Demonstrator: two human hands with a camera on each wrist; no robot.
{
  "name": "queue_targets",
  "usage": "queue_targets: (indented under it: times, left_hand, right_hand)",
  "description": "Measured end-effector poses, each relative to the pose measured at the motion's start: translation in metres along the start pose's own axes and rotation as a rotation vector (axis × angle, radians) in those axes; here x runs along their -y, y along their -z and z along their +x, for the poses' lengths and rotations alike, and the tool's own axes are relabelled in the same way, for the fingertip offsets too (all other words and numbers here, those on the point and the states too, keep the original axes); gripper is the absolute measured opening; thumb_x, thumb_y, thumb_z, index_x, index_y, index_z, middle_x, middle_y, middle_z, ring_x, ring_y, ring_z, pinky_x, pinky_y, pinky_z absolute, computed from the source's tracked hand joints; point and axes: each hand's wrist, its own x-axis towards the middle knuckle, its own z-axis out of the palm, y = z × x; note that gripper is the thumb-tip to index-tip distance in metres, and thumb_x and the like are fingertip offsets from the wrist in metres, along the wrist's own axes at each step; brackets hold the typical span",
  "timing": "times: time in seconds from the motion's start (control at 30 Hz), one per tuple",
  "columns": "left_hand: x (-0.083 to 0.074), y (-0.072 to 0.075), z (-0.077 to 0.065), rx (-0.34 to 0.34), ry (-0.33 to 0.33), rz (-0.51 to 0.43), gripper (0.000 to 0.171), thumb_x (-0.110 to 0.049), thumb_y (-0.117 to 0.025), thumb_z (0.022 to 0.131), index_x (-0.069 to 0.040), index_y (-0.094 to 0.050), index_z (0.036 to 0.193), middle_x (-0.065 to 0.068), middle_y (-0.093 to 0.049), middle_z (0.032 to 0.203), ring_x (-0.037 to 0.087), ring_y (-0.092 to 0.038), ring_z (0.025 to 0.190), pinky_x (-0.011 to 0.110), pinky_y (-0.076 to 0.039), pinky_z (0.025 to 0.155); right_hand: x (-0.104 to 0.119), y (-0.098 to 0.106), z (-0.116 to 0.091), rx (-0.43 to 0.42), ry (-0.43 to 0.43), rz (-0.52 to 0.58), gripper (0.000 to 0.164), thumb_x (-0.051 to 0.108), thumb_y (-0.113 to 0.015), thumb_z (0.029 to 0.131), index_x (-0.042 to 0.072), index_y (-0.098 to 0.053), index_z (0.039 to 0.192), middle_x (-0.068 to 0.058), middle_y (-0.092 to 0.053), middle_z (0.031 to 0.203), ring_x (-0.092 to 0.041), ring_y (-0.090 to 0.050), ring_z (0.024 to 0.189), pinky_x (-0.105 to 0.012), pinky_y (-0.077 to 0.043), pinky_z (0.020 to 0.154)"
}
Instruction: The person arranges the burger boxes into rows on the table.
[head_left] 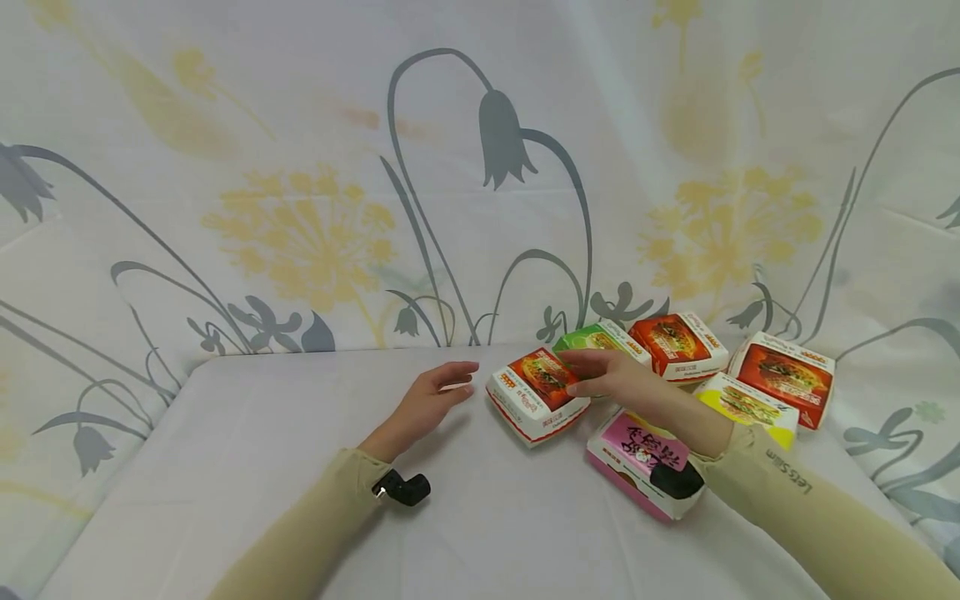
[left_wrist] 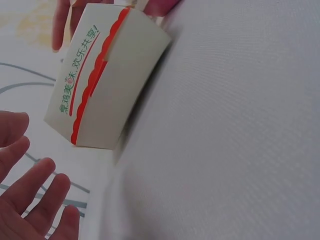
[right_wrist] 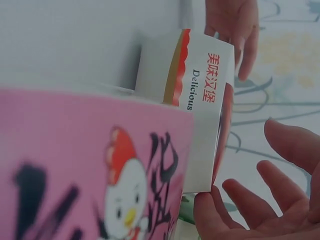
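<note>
A white burger box with a red printed lid [head_left: 534, 392] sits between the two hands. My left hand [head_left: 422, 410] is just left of this box, fingers extended and apart from it; in the left wrist view the same hand [left_wrist: 37, 205] holds nothing. From the other side my right hand [head_left: 645, 392] reaches over, its fingertips right at the box's right edge. The right wrist view shows the right hand [right_wrist: 270, 200] with spread fingers beside the box's white side [right_wrist: 202, 85]. Below the right hand lies a pink burger box [head_left: 637, 457], partly covered by the forearm.
A green box [head_left: 596, 335] stands just behind the right hand. Two more red-lidded boxes, one at the back [head_left: 678, 343] and one at the far right [head_left: 783, 375], flank a yellow box [head_left: 746, 404]. White cloth covers the table [head_left: 262, 433]; a floral curtain [head_left: 465, 208] hangs behind.
</note>
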Motion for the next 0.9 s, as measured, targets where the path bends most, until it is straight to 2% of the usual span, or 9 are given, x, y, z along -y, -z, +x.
queue_targets:
  times: [0.2,0.33,0.47,0.73,0.9]
  left_hand:
    - [-0.001,-0.004,0.002,0.040,0.019,0.045,0.046,-0.018,-0.064,0.098,-0.008,-0.055,0.142,0.005,-0.054,0.143,0.027,-0.050,0.130,0.046,-0.043,0.105]
    - [-0.002,-0.006,0.002,0.044,0.016,0.039,0.047,-0.016,-0.066,0.097,-0.009,-0.055,0.142,0.006,-0.055,0.142,0.027,-0.050,0.130,0.046,-0.044,0.104]
    - [-0.001,-0.005,0.002,0.031,0.002,0.045,0.047,-0.014,-0.066,0.096,-0.009,-0.056,0.142,0.007,-0.055,0.141,0.027,-0.051,0.129,0.047,-0.044,0.104]
    - [0.004,0.000,0.003,0.012,0.022,0.055,0.049,-0.018,-0.066,0.096,-0.010,-0.054,0.143,0.009,-0.057,0.139,0.027,-0.050,0.130,0.049,-0.045,0.102]
    - [0.004,0.003,0.003,-0.010,0.045,0.059,0.053,-0.021,-0.068,0.095,-0.010,-0.052,0.144,0.010,-0.057,0.137,0.026,-0.048,0.130,0.049,-0.043,0.104]
  right_hand:
    - [0.002,-0.005,0.002,-0.001,-0.012,0.019,0.065,0.012,-0.069,0.092,0.005,-0.043,0.151,-0.021,-0.040,0.153,-0.038,-0.033,0.142,-0.053,-0.036,0.109]
    - [-0.001,-0.011,0.006,0.001,-0.006,-0.010,0.064,0.013,-0.069,0.092,0.006,-0.044,0.150,-0.019,-0.040,0.153,-0.037,-0.033,0.142,-0.052,-0.036,0.109]
    - [-0.002,-0.018,0.012,-0.012,0.011,-0.096,0.063,0.015,-0.070,0.091,0.007,-0.047,0.148,-0.019,-0.042,0.152,-0.037,-0.034,0.142,-0.053,-0.033,0.111]
    - [0.004,-0.035,0.018,-0.076,0.010,-0.252,0.058,0.015,-0.071,0.090,0.014,-0.054,0.145,-0.018,-0.046,0.149,-0.037,-0.034,0.142,-0.055,-0.030,0.112]
    - [0.008,-0.049,0.019,-0.105,0.028,-0.341,0.055,0.016,-0.070,0.091,0.019,-0.055,0.145,-0.016,-0.048,0.148,-0.036,-0.038,0.139,-0.056,-0.033,0.109]
